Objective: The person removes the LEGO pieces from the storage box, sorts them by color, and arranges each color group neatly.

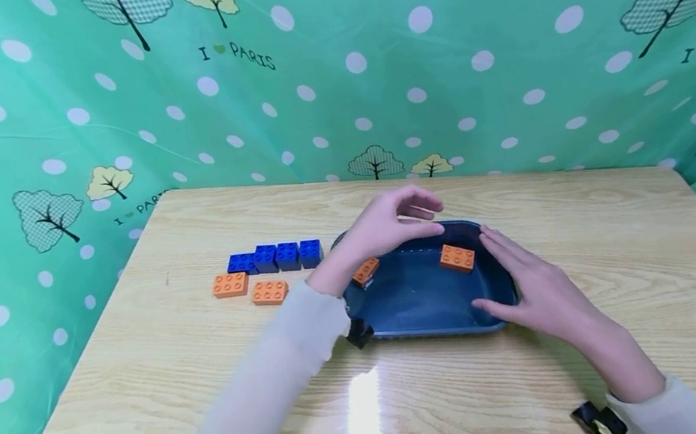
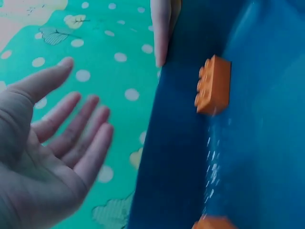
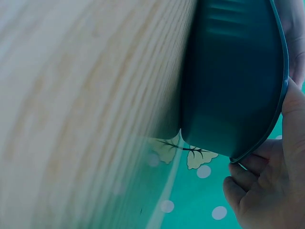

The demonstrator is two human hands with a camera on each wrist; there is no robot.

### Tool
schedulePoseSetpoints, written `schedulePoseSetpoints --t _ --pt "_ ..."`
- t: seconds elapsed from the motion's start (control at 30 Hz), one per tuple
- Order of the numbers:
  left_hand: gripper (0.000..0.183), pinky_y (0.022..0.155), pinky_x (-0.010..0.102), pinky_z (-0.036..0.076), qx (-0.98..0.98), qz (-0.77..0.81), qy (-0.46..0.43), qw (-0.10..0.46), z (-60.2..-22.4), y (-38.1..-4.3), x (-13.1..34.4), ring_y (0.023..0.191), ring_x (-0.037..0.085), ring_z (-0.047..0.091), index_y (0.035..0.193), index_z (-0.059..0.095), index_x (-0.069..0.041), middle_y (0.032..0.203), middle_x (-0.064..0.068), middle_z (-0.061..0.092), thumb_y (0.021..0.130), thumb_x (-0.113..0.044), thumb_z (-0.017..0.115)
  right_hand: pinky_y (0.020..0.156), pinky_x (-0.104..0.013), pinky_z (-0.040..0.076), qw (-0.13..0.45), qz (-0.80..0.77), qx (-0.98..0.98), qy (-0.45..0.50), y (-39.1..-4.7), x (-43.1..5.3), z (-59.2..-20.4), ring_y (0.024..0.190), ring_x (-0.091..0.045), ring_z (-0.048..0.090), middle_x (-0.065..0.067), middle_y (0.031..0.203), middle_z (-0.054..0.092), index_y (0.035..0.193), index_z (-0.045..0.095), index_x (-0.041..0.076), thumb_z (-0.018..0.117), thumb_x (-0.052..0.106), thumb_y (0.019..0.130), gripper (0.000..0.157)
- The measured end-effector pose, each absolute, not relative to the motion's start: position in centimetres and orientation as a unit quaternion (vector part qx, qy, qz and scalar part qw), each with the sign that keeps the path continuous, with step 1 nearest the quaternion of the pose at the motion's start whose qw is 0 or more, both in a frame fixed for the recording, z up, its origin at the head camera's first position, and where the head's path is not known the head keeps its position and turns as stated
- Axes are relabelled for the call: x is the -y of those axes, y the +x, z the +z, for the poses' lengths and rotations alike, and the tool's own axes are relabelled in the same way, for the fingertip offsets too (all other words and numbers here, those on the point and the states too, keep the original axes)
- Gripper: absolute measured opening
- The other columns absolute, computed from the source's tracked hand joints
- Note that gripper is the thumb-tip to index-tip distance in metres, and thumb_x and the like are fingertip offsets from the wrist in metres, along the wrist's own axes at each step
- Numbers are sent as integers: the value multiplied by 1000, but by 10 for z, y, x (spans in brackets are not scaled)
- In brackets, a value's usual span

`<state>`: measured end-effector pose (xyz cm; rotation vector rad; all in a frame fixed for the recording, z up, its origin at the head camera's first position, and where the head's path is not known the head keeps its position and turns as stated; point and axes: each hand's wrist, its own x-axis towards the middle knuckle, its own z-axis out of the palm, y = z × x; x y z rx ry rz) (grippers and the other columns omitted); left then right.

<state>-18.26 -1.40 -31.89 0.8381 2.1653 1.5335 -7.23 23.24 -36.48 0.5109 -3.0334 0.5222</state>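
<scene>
A dark blue plastic tub (image 1: 421, 331) stands on the table with two orange toy bricks in it. One orange brick (image 1: 457, 258) lies toward its right end; the other (image 1: 366, 272) is at the left, partly behind my left forearm. My left hand (image 1: 393, 221) hovers over the tub's far side, fingers loosely bent, palm bare in the left wrist view. At the right end, my right hand (image 1: 541, 293) holds the tub's rim (image 3: 286, 71), its thumb over the inside and its fingers along the edge.
Left of the tub, several blue bricks (image 1: 288, 256) stand in a row. Two more orange bricks, one farther left (image 1: 230, 285) and one nearer the tub (image 1: 270, 292), lie in front of them. A green patterned cloth (image 1: 306, 125) hangs behind the wooden table (image 1: 596, 231).
</scene>
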Motion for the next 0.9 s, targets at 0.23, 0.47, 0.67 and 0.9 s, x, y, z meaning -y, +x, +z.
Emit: schedulePoseSetpoints --t 0.23,0.47,0.67,0.9 --pt "40 98 23 54 -780 521 273 214 -325 -183 -3 118 21 66 129 62 -5 129 11 67 93 -19 72 103 -64 46 2 171 972 160 -71 -235 -363 143 -43 38 -13 165 24 159 23 12 73 55 85 99" --pt "34 99 20 53 -770 568 257 135 -322 -190 -12 113 16 66 123 65 -8 124 7 68 92 -20 73 102 -62 48 8 170 971 167 -72 -236 -364 143 -43 38 -14 165 25 159 24 10 74 53 85 98" --pt "29 97 20 54 -780 554 281 82 -320 -197 -11 110 13 66 121 67 -10 121 5 69 93 -20 71 103 -62 47 7 173 971 165 -72 -236 -365 143 -43 38 -13 165 25 159 24 10 74 52 85 99" --pt "29 95 19 55 -793 491 329 150 -328 -198 -12 106 15 69 120 68 -7 118 9 71 92 -16 72 105 -64 45 0 171 972 162 -73 -235 -364 144 -43 37 -14 165 25 159 23 12 73 53 85 99"
